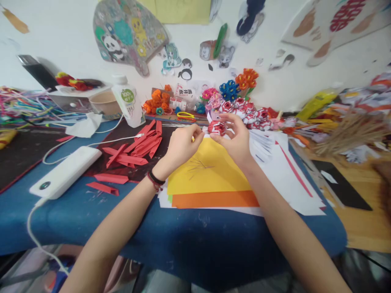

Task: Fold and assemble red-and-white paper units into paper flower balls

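Note:
Above the yellow sheet (210, 167), my right hand (236, 138) holds a red and white paper flower (216, 128) between thumb and fingers. My left hand (185, 142) is closed in a pinch at the flower's left side; what its fingertips hold is too small to make out. Several thin pins or sticks (200, 166) lie on the yellow sheet, below the hands. An orange sheet (214, 200) shows under the yellow one. To the left, folded red paper strips (137, 148) lie in a loose pile on a dark mat.
A white power bank (65, 173) with cables lies at the left, near a white bottle (127, 101). Finished red and white flowers (250, 112) stand behind my right hand. White papers (290, 175) and a bundle of sticks (351, 126) lie at the right.

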### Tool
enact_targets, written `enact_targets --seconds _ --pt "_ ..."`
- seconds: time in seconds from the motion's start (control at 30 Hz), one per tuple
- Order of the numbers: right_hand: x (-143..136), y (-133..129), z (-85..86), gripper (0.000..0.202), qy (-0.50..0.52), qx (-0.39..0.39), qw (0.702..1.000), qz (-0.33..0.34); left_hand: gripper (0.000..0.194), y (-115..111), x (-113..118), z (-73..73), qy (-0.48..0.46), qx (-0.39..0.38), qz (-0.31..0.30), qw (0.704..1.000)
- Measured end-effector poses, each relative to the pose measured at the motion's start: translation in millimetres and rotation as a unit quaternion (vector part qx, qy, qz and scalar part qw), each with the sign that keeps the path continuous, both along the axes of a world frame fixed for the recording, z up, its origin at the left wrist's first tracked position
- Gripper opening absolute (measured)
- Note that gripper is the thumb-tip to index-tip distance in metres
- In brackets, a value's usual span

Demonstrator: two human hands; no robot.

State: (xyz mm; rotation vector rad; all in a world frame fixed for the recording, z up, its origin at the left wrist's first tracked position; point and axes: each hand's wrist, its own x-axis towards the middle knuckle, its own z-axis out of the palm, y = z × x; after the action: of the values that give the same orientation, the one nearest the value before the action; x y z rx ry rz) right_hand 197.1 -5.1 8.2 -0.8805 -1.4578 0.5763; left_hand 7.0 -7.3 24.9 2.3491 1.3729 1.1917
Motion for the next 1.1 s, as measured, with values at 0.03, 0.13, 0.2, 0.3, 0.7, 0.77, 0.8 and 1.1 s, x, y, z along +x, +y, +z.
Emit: enact_targets --seconds 0.03,0.13,0.2,0.3,0.7,0.77,0.8,1.1 --pt "-1 1 -2.0 0.057 -0.011 0.019 1.0 -0.002 0.015 0 1 -0.8 0.004 0.002 0.006 1.0" --pt "-2 1 -5.8 0.042 -0.066 0.05 0.996 -0.015 0.019 -1 3 -1.3 0.002 0.001 0.029 1.0" --pt "-3 -1 -5.6 0.038 -0.096 0.07 0.992 -0.03 0.023 -1 2 -1.4 -0.002 -0.002 0.043 0.999" --pt "-4 -6 -3.6 0.034 -0.141 0.091 0.985 -0.038 0.023 1 2 -2.1 0.008 -0.002 0.057 0.998" --pt "-10 -8 -5.2 0.022 -0.22 0.143 0.963 -0.067 0.022 -1 5 -5.0 -0.008 -0.007 0.034 0.999" --pt "-12 -9 -4.1 0.019 -0.225 0.152 0.96 -0.067 0.021 -2 6 -3.9 -0.022 -0.01 0.022 0.999" --pt "-12 -9 -3.5 0.018 -0.227 0.155 0.959 -0.066 0.021 -3 6 -3.2 -0.024 -0.006 0.014 1.0" --pt "-14 -15 0.6 0.016 -0.208 0.14 0.967 -0.054 0.026 -5 4 -1.2 -0.024 0.04 -0.043 0.998"
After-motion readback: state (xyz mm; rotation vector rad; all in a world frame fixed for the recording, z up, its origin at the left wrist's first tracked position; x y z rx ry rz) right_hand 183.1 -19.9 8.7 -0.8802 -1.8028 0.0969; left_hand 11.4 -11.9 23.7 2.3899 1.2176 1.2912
